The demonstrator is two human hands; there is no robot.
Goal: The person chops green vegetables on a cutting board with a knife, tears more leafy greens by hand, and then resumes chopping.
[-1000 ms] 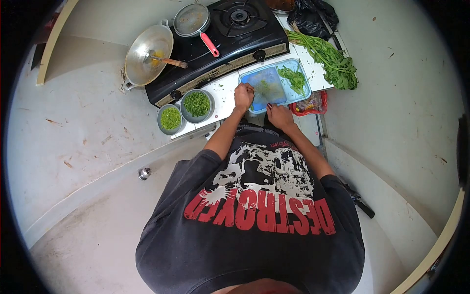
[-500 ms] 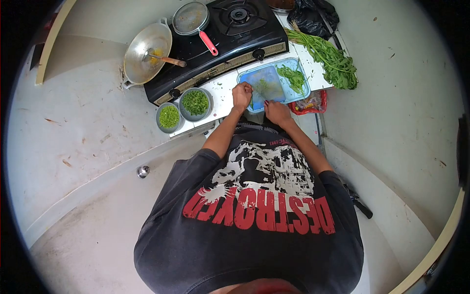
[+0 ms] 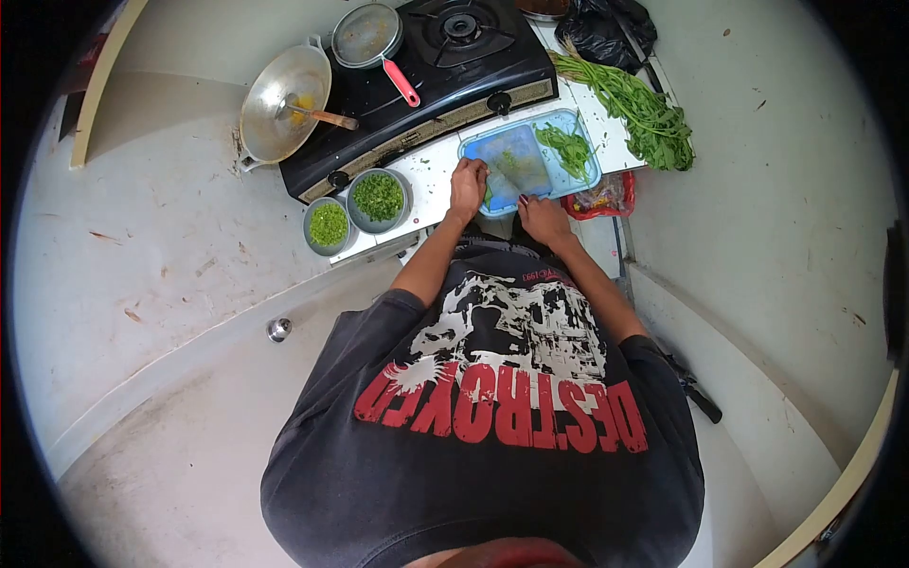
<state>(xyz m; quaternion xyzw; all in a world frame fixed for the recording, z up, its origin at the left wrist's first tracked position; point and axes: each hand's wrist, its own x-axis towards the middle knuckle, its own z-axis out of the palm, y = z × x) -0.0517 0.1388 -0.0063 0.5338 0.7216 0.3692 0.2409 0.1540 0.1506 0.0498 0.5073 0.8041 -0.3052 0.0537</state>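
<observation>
A blue cutting board lies in a light blue tray at the counter's front edge. My right hand is closed around a knife, whose blade slants over the board toward the upper left. At the board's left edge, my left hand has its fingers pressed together on a bit of leafy greens, mostly hidden by the hand. Small chopped green bits are scattered on the board beyond the blade. Loose green leaves rest in the tray's right part.
Two grey bowls hold chopped greens, one darker, one lighter. Behind are a black gas stove, a wok with a ladle, and a red-handled strainer. A bunch of leafy greens and a red basket are right.
My right hand has shifted slightly to the right and toward me, and more of the knife blade shows over the board. My left hand has barely moved.
</observation>
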